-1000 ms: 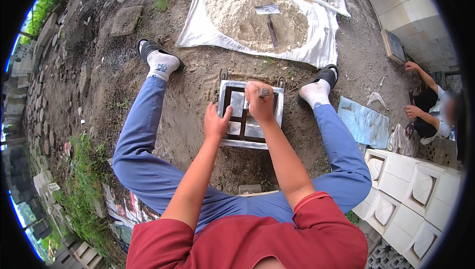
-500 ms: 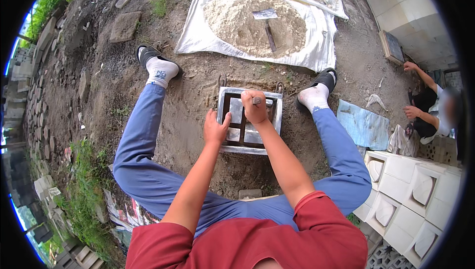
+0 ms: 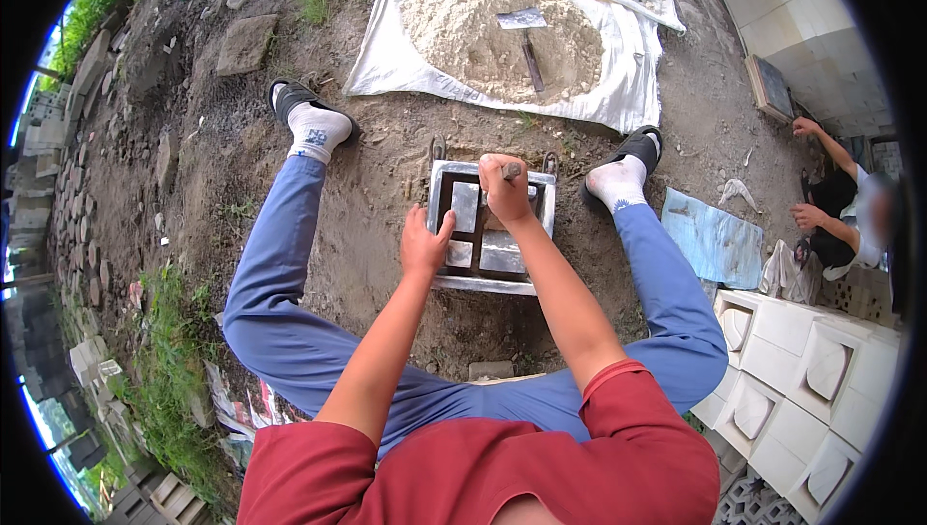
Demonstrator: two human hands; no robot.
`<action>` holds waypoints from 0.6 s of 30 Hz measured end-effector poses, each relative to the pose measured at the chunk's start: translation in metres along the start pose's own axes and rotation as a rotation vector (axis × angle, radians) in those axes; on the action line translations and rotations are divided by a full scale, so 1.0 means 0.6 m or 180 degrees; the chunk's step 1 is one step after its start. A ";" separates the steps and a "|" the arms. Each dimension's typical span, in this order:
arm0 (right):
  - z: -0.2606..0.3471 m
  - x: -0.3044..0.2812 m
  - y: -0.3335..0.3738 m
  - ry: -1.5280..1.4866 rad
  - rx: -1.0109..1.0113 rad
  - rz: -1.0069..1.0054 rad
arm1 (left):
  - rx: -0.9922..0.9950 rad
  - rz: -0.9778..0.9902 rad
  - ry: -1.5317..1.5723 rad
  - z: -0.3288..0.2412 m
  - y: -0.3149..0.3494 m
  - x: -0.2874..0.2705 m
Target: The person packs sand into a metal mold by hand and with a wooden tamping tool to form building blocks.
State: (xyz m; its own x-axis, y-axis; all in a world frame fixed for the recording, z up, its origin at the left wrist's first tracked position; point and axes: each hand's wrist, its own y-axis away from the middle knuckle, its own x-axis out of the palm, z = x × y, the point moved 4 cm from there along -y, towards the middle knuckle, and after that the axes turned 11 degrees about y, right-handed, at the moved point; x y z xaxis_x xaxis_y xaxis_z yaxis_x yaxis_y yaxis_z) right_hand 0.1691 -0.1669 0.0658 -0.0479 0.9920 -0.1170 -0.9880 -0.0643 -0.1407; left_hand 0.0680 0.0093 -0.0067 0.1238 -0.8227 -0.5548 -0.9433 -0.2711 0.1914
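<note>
The rod (image 3: 511,171) is being gripped by the right hand (image 3: 504,195), its fingers closed narrow around the shaft, and its blunt end is being shown above the fist. Its long axis is being foreshortened, pointing roughly up toward the head, and its lower end is being hidden by the fist, so contact below cannot be told. The mould (image 3: 485,284) is being supported by the ground between the two feet, directly beneath the right hand, while its left rim is being straddled by the left hand (image 3: 421,247). There the thumb and fingers are being held wide apart, the thumb over the inside and the rest toward the outside; how firmly the rim is being pressed cannot be told. The rod is thus being held over the upper right half of the mould, the right hand nearer to that half and the left hand nearer to the opposite edge. A nearly square outline is being formed by the dull grey metal frame, and flat, rectangular plates (image 3: 464,206) are being separated by dark, straight channels. Beyond the far edge, a coarse, pale sand heap (image 3: 449,18) is being carried by a creased white sheet (image 3: 375,69), and on the heap a trowel (image 3: 527,40) is being left lying, its flat blade pointing away and its dark handle nearer
</note>
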 end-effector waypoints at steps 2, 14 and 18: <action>0.039 0.020 -0.013 -0.0320 0.0065 0.0003 | -0.0083 -0.0029 -0.0045 0.014 -0.003 -0.011; 0.040 0.027 -0.015 0.0150 -0.0010 -0.0036 | 0.0064 -0.0025 -0.0148 0.017 -0.007 0.001; 0.092 0.025 -0.004 -0.0204 0.0222 -0.0238 | 0.0086 -0.0104 -0.0083 0.025 -0.002 -0.009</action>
State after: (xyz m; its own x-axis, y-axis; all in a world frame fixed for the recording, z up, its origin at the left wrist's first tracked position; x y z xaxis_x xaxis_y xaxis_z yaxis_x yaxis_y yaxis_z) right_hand 0.1627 -0.1460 0.1189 0.0193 0.9988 -0.0454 -0.9968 0.0157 -0.0778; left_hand 0.0641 0.0217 -0.0163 0.1471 -0.8003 -0.5813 -0.9469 -0.2839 0.1511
